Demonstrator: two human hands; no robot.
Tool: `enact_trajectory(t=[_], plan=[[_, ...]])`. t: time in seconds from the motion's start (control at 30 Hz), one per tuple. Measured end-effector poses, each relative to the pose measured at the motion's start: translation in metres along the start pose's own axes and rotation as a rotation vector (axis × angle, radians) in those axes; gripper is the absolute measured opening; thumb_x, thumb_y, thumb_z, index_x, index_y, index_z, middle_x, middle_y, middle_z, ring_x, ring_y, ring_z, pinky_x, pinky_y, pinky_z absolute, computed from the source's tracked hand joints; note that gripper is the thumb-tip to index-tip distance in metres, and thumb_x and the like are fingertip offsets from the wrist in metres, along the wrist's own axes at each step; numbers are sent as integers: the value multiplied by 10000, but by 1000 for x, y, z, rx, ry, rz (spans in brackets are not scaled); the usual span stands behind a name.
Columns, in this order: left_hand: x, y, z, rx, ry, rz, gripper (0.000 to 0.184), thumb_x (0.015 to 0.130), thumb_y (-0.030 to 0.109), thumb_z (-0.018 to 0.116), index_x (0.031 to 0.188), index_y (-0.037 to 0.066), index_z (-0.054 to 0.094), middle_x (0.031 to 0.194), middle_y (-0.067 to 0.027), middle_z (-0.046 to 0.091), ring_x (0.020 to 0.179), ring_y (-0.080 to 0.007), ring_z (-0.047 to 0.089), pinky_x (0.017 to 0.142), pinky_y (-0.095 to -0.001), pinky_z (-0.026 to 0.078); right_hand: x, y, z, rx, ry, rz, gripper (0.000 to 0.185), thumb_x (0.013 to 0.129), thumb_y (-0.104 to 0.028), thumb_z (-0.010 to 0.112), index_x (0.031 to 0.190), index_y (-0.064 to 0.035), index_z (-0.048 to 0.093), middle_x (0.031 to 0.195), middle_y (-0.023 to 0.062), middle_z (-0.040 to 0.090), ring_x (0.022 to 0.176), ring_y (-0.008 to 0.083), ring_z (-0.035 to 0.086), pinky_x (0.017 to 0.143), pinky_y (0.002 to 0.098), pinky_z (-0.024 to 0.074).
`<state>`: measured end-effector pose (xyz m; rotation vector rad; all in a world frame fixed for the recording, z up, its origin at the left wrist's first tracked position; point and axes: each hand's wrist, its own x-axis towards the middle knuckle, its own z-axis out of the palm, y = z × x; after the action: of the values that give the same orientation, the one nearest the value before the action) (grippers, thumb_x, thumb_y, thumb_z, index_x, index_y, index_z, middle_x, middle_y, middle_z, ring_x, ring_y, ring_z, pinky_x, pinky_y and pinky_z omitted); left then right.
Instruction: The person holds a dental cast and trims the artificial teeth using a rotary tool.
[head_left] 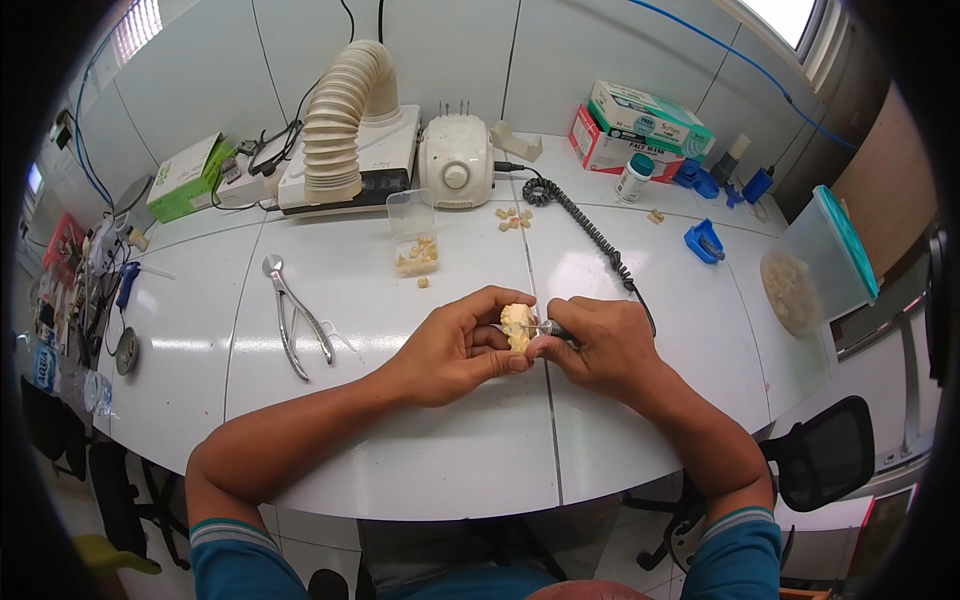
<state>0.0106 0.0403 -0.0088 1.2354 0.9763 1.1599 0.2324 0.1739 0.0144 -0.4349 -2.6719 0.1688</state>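
My left hand (pixel 455 345) is closed around a yellowish dental model (pixel 517 325), thumb below and index finger above it. In my right hand (pixel 605 345) is a rotary handpiece (pixel 553 328), gripped like a pen, its thin tip at the model's right side. Whether the tip touches the model I cannot tell for certain. From behind my right hand a coiled black cord (pixel 590 230) leads back to a cream control unit (pixel 456 165). Beyond my hands stands a small clear box (pixel 415 250) with yellowish pieces inside, its lid raised.
Metal pliers (pixel 290 310) lie left of my arms. At the back are a ribbed-hose extractor (pixel 335 130), face mask boxes (pixel 640 130) and a white bottle (pixel 634 180). A teal-lidded tub (pixel 815 265) stands right; clutter and a water bottle (pixel 45 365) line the left edge.
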Motion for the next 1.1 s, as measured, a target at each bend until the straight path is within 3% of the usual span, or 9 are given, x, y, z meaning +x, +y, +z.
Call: enact_trajectory(t=[0.17, 0.27, 0.37, 1.1], plan=[[0, 1, 0, 4, 2, -14, 653, 1048, 87, 780, 1604, 4, 446, 1367, -141, 680, 1237, -181, 713, 1060, -305, 603, 0, -1, -1, 3, -5, 3, 474, 957, -581, 785, 940, -112, 719, 701, 60, 678, 597, 281, 689, 520, 428, 476], [0, -3, 1, -6, 24, 37, 634, 1045, 145, 812, 1563, -4, 478, 1274, -101, 705, 1117, -127, 715, 953, -284, 583, 0, -1, -2, 3, -12, 4, 466, 959, -574, 787, 942, -113, 723, 704, 62, 681, 596, 281, 690, 520, 431, 476], [0, -1, 0, 16, 3, 12, 654, 1049, 88, 780, 1605, 5, 445, 1367, -143, 681, 1237, -178, 713, 1062, -302, 601, 0, -2, -2, 8, -19, -5, 448, 965, -556, 791, 941, -113, 724, 710, 65, 687, 599, 285, 692, 520, 433, 478], [0, 1, 1, -26, -1, 3, 651, 1050, 73, 775, 1604, 3, 442, 1408, -145, 659, 1262, -187, 698, 1063, -310, 601, 1, -4, -5, 23, -71, 5, 366, 966, -476, 810, 999, -115, 760, 752, 64, 726, 634, 290, 717, 546, 432, 508]])
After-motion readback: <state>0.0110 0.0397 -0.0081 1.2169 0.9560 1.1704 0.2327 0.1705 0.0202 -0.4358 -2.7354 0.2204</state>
